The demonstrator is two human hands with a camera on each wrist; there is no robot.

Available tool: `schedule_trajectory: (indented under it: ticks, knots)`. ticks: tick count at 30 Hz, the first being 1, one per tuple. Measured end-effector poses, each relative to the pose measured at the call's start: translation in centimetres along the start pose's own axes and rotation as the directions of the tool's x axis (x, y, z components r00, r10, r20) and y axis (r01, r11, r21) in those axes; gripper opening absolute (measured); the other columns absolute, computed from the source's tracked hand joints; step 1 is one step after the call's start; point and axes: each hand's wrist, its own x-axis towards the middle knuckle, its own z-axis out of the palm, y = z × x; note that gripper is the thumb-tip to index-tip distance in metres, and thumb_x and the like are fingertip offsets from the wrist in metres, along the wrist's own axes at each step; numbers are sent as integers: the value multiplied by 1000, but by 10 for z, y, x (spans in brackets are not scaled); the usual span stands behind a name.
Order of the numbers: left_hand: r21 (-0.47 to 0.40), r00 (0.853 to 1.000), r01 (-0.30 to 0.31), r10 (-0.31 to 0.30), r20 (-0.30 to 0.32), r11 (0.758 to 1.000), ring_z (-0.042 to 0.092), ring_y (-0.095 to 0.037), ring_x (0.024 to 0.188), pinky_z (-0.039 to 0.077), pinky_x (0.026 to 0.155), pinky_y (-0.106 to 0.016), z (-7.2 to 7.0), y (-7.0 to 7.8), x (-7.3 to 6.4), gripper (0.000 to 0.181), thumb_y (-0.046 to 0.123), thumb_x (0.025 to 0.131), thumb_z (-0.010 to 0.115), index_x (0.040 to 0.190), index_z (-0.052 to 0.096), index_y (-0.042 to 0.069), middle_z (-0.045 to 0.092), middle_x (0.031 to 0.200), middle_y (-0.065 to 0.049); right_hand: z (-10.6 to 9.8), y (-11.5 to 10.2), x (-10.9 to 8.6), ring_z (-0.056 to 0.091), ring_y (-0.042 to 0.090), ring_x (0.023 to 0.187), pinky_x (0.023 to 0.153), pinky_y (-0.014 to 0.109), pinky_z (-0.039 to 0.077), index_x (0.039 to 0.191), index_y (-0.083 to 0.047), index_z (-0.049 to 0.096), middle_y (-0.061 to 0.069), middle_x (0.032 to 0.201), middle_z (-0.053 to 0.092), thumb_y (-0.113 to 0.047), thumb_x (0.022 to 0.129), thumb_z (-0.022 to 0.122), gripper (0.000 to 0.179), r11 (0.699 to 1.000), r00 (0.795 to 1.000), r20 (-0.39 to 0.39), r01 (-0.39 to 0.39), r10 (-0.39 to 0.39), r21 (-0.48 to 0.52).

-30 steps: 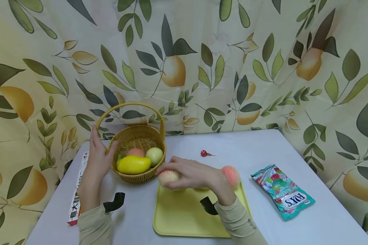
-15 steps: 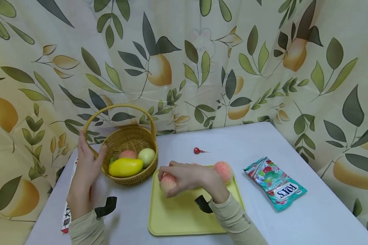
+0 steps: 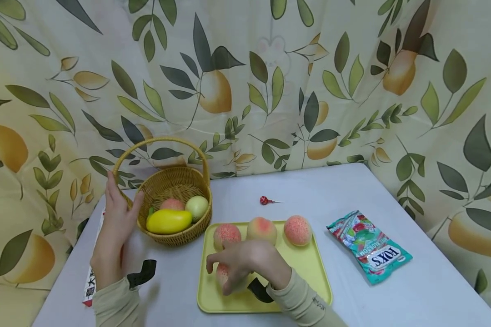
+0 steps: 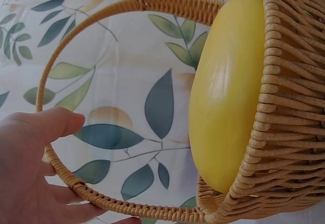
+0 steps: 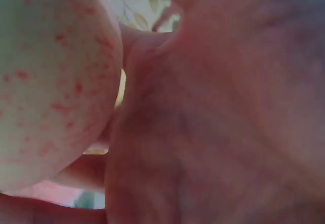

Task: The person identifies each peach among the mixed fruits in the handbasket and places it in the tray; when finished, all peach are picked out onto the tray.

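Note:
My left hand (image 3: 118, 225) touches the handle (image 4: 68, 181) of a wicker basket (image 3: 169, 238); in the left wrist view the handle passes between the thumb and the fairly straight fingers. A long yellow fruit with a green stem (image 3: 168, 221), a pale green round fruit (image 3: 197, 208) and a pinkish fruit (image 3: 172, 204) lie in the basket. Over the left front of a yellow tray (image 3: 308, 284), my right hand (image 3: 249, 262) has its fingers curled round a speckled peach (image 3: 222, 273). That peach (image 5: 56, 82) fills the left of the right wrist view, close to the palm.
Three peaches stand along the tray's back: left (image 3: 227, 233), middle (image 3: 262, 228) and right (image 3: 298, 230). Behind the tray lies a red lollipop (image 3: 264, 200). A teal candy bag (image 3: 370, 247) lies to the right, and a long box (image 3: 91, 286) beyond my left forearm.
My right hand has brought the peach from beside the basket toward me, over the tray's left front. The tray's back-row peaches have come into view. My left hand stays at the handle.

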Motion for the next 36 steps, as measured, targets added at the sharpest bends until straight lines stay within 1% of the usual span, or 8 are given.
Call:
schedule_trajectory:
  ticks: [4,7,11,15,19,24,28,36]
  knots:
    - [0,1000,4,-4,5,1000,-1,-55,157,10,120,-77,0,1,0,96,48,106,46,159,-31,25,-20,171,-19,7,-6,6,47,6,68,58,22,40,98,-39,58,-7,92,47,-31,78,86,36,999,1000,8,12,-12,-44]
    - [-2,1000,6,-6,1,1000,-2,-54,157,10,120,-77,-1,2,0,96,47,106,46,159,-31,25,-20,171,-19,10,-8,11,45,8,64,56,23,40,97,-37,53,-6,94,47,-28,77,85,39,999,1000,7,4,-3,-52]
    - [-11,1000,5,-5,0,1000,-2,-55,157,9,120,-77,0,4,1,96,47,106,46,159,-31,24,-20,171,-19,13,-9,20,47,11,67,58,23,43,100,-37,50,-4,107,44,-26,78,84,41,996,1000,-16,-29,27,-90]
    - [-6,1000,24,-23,12,1000,-2,-55,156,10,120,-77,0,5,2,97,49,106,45,158,-32,26,-22,171,-18,16,-7,25,46,11,76,61,22,42,100,-38,47,-4,111,41,-28,79,84,43,991,999,-14,-35,34,-130]
    - [2,1000,29,-29,10,1000,0,-56,156,12,119,-78,0,4,2,97,50,106,46,158,-32,26,-21,171,-18,17,-7,26,45,10,85,62,22,45,102,-38,47,-4,114,40,-31,79,86,46,993,999,11,-32,33,-111]
    - [1,1000,22,-22,3,1000,1,-55,156,13,119,-78,1,2,1,98,49,106,47,158,-32,27,-20,171,-18,18,-8,26,47,10,95,72,27,50,109,-38,51,-5,117,49,-39,77,89,50,993,995,60,-68,74,-96]
    - [0,1000,19,-19,1,1000,0,-55,156,13,119,-78,1,2,1,98,48,106,47,158,-32,26,-20,171,-18,18,-9,25,50,10,93,77,29,52,113,-39,54,-7,115,52,-41,75,90,52,991,992,76,-92,100,-99]
    - [10,1000,23,-23,7,1000,0,-55,156,13,119,-78,0,3,0,97,50,106,46,158,-33,26,-21,171,-18,17,-11,22,53,9,84,72,26,49,116,-35,56,-6,109,52,-36,78,89,50,995,993,77,-85,88,-42]
